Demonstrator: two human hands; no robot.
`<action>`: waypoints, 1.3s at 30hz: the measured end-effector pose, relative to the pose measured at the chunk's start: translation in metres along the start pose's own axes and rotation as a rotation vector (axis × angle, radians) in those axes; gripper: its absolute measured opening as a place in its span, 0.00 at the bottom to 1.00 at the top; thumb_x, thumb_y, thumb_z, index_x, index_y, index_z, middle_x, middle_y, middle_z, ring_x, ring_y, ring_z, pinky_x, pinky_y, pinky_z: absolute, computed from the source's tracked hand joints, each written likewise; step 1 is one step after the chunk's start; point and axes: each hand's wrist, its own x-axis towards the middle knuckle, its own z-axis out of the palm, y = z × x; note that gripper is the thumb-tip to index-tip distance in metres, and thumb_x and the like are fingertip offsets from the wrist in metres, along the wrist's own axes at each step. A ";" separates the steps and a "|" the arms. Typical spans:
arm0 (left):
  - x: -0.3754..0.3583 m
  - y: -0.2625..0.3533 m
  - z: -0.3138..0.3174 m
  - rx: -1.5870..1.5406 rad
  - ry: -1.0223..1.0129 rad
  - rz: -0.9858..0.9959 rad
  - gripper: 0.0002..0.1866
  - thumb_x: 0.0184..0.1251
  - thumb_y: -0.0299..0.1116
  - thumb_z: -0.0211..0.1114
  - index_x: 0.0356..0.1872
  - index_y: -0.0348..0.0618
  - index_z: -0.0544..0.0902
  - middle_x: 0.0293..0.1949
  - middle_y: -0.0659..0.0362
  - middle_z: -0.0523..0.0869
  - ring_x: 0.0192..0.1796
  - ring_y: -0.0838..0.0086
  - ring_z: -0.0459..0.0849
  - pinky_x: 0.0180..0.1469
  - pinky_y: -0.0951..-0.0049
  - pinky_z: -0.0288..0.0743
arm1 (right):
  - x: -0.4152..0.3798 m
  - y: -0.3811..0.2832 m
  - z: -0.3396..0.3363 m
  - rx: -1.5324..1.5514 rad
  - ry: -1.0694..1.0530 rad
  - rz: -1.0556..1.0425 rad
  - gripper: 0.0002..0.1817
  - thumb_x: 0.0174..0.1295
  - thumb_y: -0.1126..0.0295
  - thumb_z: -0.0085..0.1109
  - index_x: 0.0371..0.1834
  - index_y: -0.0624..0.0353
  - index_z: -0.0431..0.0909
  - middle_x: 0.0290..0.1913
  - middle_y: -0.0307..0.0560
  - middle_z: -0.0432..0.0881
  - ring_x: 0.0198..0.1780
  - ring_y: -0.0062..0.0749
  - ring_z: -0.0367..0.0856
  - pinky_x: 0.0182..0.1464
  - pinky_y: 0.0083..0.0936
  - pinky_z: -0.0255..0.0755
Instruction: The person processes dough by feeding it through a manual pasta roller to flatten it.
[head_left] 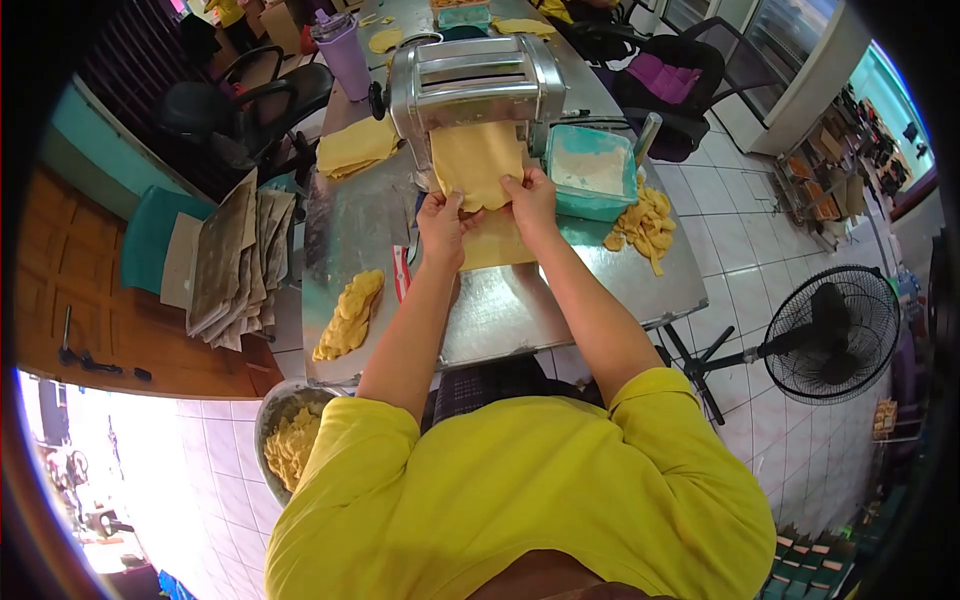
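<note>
A yellow sheet of dough (478, 160) hangs from the front of a silver pasta machine (475, 85) on the metal table. My left hand (445, 225) pinches the sheet's lower left corner, and my right hand (532, 205) pinches its lower right corner. Below them another flat dough sheet (497, 243) lies on the tabletop. Beside my left forearm is a red-and-white object (401, 272), perhaps a knife handle. A lumpy piece of dough (350, 315) rests near the table's left edge. Stacked dough sheets (357, 148) lie left of the machine.
Right of the machine stands a teal tub of flour (590, 170), with crumpled dough (643, 228) beside it. A purple tumbler (343, 60) is at the back left. Below the table's left corner sits a bowl of dough (292, 440). A black fan (830, 335) stands at right.
</note>
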 end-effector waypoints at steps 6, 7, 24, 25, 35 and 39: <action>-0.010 -0.004 -0.002 0.211 0.103 0.059 0.09 0.64 0.28 0.56 0.39 0.34 0.70 0.35 0.55 0.79 0.32 0.74 0.81 0.33 0.74 0.81 | -0.016 0.016 -0.005 -0.124 0.050 -0.089 0.09 0.57 0.74 0.56 0.39 0.66 0.73 0.27 0.42 0.77 0.25 0.22 0.76 0.23 0.20 0.71; -0.012 -0.005 -0.003 0.232 0.100 0.050 0.09 0.64 0.29 0.57 0.40 0.33 0.70 0.36 0.55 0.79 0.33 0.74 0.81 0.33 0.73 0.81 | -0.018 0.020 -0.006 -0.126 0.047 -0.083 0.09 0.57 0.74 0.56 0.39 0.66 0.73 0.27 0.42 0.77 0.25 0.22 0.76 0.23 0.20 0.71; -0.061 -0.002 -0.011 0.265 0.122 -0.039 0.19 0.62 0.26 0.57 0.50 0.35 0.60 0.36 0.49 0.80 0.33 0.68 0.83 0.29 0.74 0.82 | -0.069 0.012 -0.035 -0.205 -0.178 0.033 0.14 0.59 0.74 0.55 0.49 0.64 0.72 0.27 0.40 0.77 0.20 0.16 0.72 0.20 0.15 0.69; -0.062 0.001 -0.013 0.309 0.108 -0.078 0.21 0.62 0.26 0.57 0.52 0.37 0.57 0.36 0.49 0.80 0.32 0.68 0.83 0.28 0.74 0.81 | -0.068 0.009 -0.037 -0.205 -0.175 0.035 0.14 0.59 0.74 0.55 0.49 0.64 0.72 0.27 0.40 0.77 0.20 0.16 0.72 0.20 0.15 0.69; -0.074 0.007 -0.021 0.407 -0.008 -0.052 0.12 0.63 0.25 0.53 0.48 0.37 0.72 0.37 0.56 0.80 0.33 0.74 0.82 0.32 0.77 0.80 | -0.079 -0.005 -0.054 -0.049 -0.287 0.323 0.09 0.58 0.72 0.56 0.40 0.63 0.77 0.26 0.40 0.77 0.21 0.19 0.75 0.24 0.16 0.72; -0.086 0.012 -0.011 0.336 0.032 0.053 0.15 0.62 0.29 0.57 0.49 0.37 0.71 0.39 0.56 0.78 0.32 0.75 0.79 0.32 0.79 0.76 | -0.099 -0.024 -0.057 -0.041 -0.430 0.353 0.11 0.59 0.74 0.55 0.44 0.66 0.76 0.32 0.42 0.79 0.27 0.20 0.77 0.32 0.15 0.73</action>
